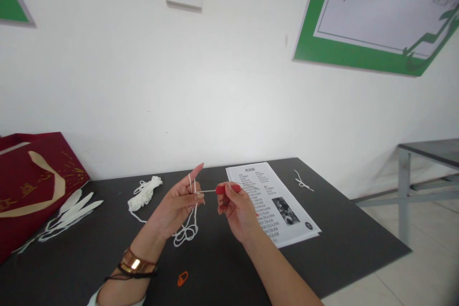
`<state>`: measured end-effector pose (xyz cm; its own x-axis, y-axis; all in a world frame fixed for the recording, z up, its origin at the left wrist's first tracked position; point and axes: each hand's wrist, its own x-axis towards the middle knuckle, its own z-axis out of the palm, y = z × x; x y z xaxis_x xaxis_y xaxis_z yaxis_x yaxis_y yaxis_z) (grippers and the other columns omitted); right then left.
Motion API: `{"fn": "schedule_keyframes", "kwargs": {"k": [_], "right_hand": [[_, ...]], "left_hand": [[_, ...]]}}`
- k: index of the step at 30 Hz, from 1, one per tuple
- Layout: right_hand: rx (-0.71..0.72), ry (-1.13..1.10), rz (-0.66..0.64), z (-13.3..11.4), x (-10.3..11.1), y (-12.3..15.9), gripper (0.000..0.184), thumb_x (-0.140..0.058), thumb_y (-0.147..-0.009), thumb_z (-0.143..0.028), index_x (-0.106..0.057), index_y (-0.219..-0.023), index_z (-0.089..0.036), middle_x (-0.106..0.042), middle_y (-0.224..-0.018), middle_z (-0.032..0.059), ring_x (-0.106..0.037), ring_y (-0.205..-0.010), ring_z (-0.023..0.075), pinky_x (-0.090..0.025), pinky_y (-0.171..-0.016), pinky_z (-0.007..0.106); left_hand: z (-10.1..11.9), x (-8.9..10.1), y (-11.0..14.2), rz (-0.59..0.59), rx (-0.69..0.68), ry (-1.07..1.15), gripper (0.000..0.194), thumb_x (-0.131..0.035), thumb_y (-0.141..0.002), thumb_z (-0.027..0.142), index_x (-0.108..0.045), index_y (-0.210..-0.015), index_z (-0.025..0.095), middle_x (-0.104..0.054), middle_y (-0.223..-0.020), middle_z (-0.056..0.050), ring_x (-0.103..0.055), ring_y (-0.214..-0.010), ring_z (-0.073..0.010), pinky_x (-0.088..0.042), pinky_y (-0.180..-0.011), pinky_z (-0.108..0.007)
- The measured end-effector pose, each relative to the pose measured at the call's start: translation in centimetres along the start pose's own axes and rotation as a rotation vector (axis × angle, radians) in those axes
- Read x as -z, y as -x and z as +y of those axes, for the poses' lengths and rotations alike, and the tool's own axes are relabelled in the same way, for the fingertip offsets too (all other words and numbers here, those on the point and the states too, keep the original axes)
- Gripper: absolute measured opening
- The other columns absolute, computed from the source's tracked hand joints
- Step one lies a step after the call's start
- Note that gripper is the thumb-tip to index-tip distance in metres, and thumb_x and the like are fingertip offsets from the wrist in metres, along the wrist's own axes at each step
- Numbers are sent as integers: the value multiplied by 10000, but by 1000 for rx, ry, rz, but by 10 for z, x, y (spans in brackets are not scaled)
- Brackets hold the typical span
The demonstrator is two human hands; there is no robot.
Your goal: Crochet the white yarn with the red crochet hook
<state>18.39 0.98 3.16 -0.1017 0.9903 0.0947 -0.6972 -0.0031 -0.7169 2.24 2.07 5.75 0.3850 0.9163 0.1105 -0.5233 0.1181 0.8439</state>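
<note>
Head view: pinching white yarn (187, 234) in left grip (177, 204) and a red-handled hook (221, 189) in right grip (238, 208), best held level, with steady, even tension.

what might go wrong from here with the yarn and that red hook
The loose loops of white yarn hanging below the left hand and bunched there might tangle or snag if pulled.

The metal end of the red-handled hook, held in the right hand, points at the left fingertips, so a slip could poke them.
</note>
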Motion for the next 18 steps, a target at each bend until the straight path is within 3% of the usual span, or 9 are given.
{"fn": "schedule_keyframes", "kwargs": {"k": [10,18], "right_hand": [[35,-10,60,3,0,-2,183,-687,-758,-335,-692,-837,-170,-641,-711,8,-540,-586,94,-496,-497,192],[155,165,79,0,-1,0,178,-658,-778,-341,-687,-799,-167,-626,-675,7,-533,-564,102,-465,-496,219]], "left_hand": [[-9,-9,0,76,-54,-286,710,-681,-692,128,-443,-1349,254,-521,-644,45,-474,-602,-91,-357,-628,-236],[-8,-12,-1,94,-77,-354,790,-669,-683,132,-356,-1396,269,-483,-627,61,-467,-598,-100,-384,-641,-257]]}}
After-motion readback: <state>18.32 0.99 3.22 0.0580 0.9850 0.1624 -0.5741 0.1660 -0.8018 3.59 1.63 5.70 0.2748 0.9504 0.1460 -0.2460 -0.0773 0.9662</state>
